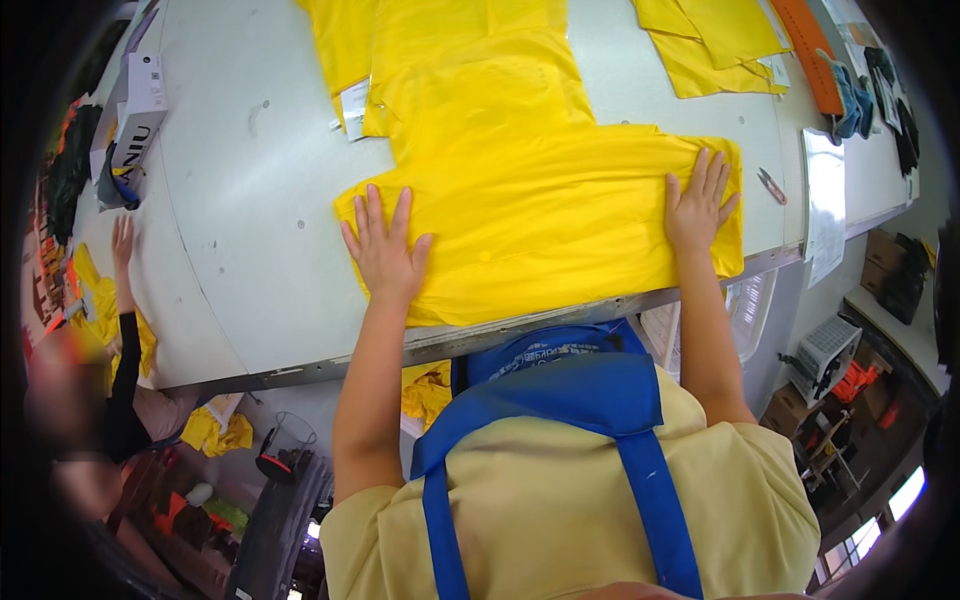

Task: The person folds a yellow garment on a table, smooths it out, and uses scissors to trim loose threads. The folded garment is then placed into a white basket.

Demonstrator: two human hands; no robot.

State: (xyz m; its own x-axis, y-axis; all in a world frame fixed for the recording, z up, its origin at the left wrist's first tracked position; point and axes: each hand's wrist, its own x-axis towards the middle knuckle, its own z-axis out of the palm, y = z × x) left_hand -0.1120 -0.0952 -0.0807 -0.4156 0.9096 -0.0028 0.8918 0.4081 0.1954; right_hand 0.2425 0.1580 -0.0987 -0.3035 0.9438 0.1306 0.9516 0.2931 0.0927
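We are pressing our left hand (385, 250) and right hand (698, 205), fingers spread flat, on a yellow garment (540, 215) lying along the table (250, 250)'s near edge; possibly scissors (771, 186) are lying by the right edge.

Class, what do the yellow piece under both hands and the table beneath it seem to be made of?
Yellow piece: probably thin woven or knit fabric, with soft folds and a slight sheen. Table: seemingly a hard, smooth, pale grey laminate or painted board, matte and scuffed. Left hand and right hand press flat.
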